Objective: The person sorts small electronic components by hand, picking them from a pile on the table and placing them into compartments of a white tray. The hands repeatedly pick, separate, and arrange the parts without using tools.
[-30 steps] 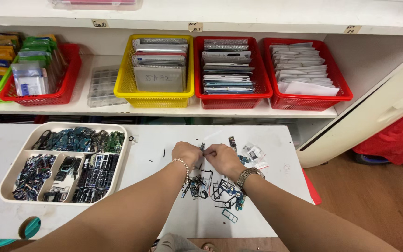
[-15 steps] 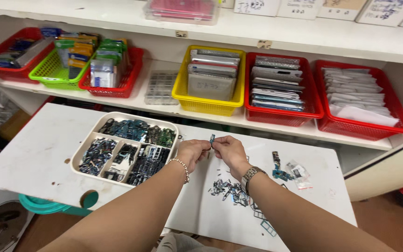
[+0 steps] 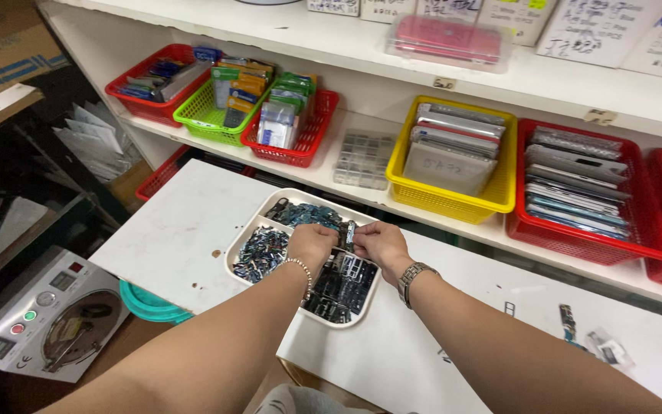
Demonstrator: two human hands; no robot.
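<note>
My left hand (image 3: 312, 244) and my right hand (image 3: 378, 244) meet above a white divided tray (image 3: 248, 230) on the white table (image 3: 185, 230). Together they pinch one small dark flat part (image 3: 350, 234), held upright between the fingertips. The tray's compartments hold several small dark and bluish parts (image 3: 262, 251). A bead bracelet sits on my left wrist and a metal watch (image 3: 414, 276) on my right wrist.
A shelf behind the table carries red baskets (image 3: 588, 245), a yellow basket (image 3: 453, 201), a green basket (image 3: 207, 121) and a clear compartment box (image 3: 362, 158). Loose small parts (image 3: 588, 337) lie at the table's right. A grey machine (image 3: 47, 314) and a teal bowl (image 3: 143, 303) sit lower left.
Both hands moved left from the loose pile of parts to above the divided tray, carrying the small part. The view swung left with them.
</note>
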